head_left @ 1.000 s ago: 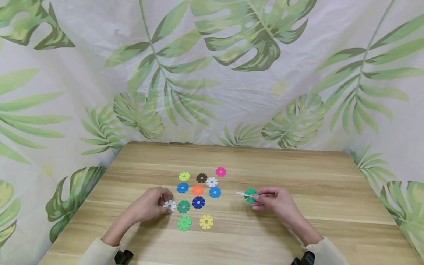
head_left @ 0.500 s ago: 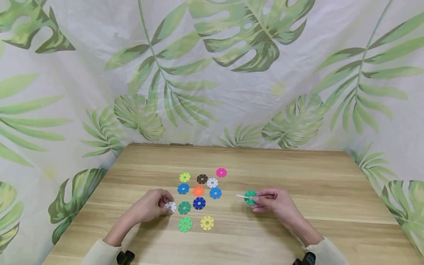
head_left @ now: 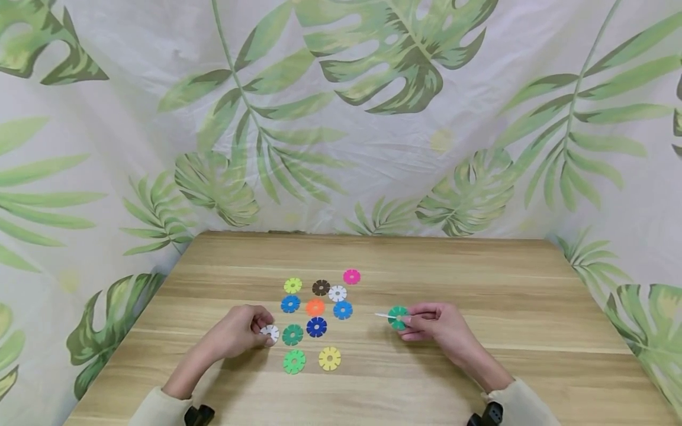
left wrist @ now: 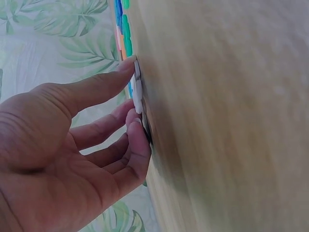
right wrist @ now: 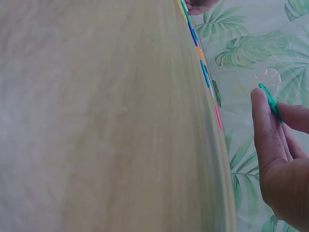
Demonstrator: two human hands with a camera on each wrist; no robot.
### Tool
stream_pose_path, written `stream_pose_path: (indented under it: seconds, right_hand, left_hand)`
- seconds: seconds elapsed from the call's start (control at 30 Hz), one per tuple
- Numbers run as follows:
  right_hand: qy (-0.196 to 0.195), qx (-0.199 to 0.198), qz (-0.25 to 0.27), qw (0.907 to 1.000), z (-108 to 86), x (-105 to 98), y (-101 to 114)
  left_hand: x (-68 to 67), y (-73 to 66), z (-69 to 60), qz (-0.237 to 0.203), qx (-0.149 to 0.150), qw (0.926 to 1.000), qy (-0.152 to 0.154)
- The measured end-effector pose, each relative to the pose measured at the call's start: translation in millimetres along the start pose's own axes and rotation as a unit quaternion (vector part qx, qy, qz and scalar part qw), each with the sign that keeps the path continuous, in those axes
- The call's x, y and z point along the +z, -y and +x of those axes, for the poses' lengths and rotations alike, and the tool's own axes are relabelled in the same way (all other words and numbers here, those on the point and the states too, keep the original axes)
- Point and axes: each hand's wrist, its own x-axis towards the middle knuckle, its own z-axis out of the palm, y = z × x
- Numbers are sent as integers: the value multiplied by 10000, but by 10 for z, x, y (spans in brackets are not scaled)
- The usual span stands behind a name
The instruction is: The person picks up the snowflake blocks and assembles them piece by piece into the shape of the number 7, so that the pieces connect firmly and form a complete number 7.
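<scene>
Head view gives me the layout: wooden table (head_left: 479, 266), leaf-print cloth (head_left: 383, 154) behind, slotted discs scattered left of centre. Top to bottom, roughly: pink disc (head_left: 348, 278), lime disc (head_left: 288, 287), brown disc (head_left: 317, 289), a loose white disc (head_left: 333, 294) near the brown one, two blue discs (head_left: 286, 306) with an orange disc (head_left: 311, 309) between, dark blue disc (head_left: 312, 329), green disc (head_left: 288, 337), light green disc (head_left: 289, 364), yellow disc (head_left: 325, 361). Both wrist views catch that spread only edge-on, as coloured slivers.

Right wrist view adds what I can't get from the head: the upright white disc (right wrist: 271, 76) shows its slotted face there, joined to the darker green piece (right wrist: 273, 105), which turns its edge. Head view has it reversed — green face, white a thin line.

Grip now. Right hand (head_left: 442, 324) pinches the green piece between thumb and fingers, raised over the table, well apart from the spread. Left hand (head_left: 241, 332) has thumb and fingertips closed on the left white disc (head_left: 274, 333), just beside the green disc; left wrist view shows it edge-on, low at the tabletop — touching or slightly above, can't tell.
</scene>
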Motion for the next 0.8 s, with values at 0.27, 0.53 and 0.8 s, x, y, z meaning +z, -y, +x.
stream_pose_path:
  seconds: [0.27,0.53,0.8]
  right_hand:
    - [-61,69,-56,9999,19,19,12]
    - [-60,130,-97,9999,33,40,29]
    - [-12,52,-47,10000,51,75,37]
  left_hand:
    - [-44,-9,-23,37,250,9996,-85]
    - [-158,-139,-31,-692,533,9962,54]
    - [-26,-408,116,-2273,287,9724,450]
